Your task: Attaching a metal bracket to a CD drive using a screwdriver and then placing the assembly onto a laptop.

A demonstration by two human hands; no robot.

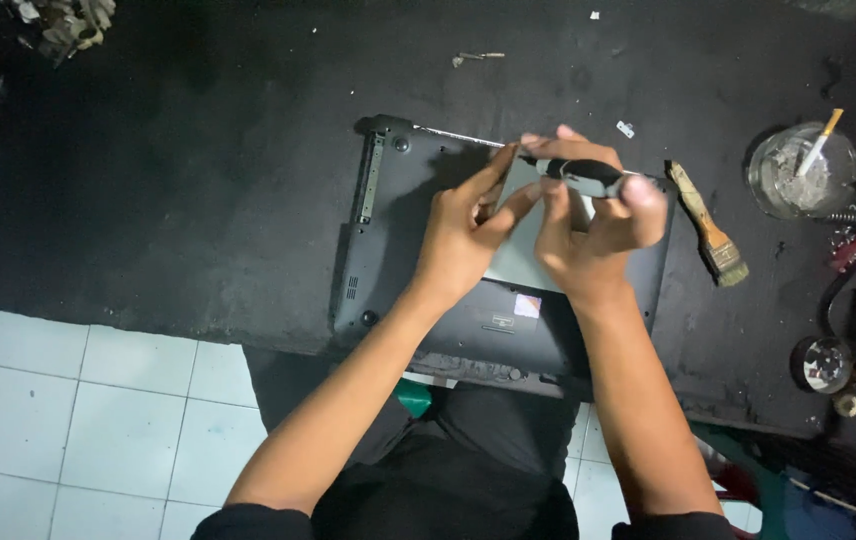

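At the far left corner of the black counter we see a small heap of pale odds and ends, well apart from the work, and the wide bare stretch between gives us room to swing an elbow. The dark laptop base lies underside up at the near middle, its near edge overhanging the counter lip above our lap, so we judge it wise to press down lightly rather than push toward ourselves. Our left hand is partly curled, fingertips touching the pale grey cover panel set in the base; whether it pinches anything small we cannot tell. Our right hand is closed around a black screwdriver, held nearly level across the panel's far edge with its tip toward the left hand. To do this well, we think the tool should sit square in the fastener while the left fingers steady the panel. Just right of the base lies a paintbrush, near enough to catch a wrist. Farther right stand a glass ashtray with a cigarette and, toward the near edge, a small round tin among crowded tools, leaving little free room there.
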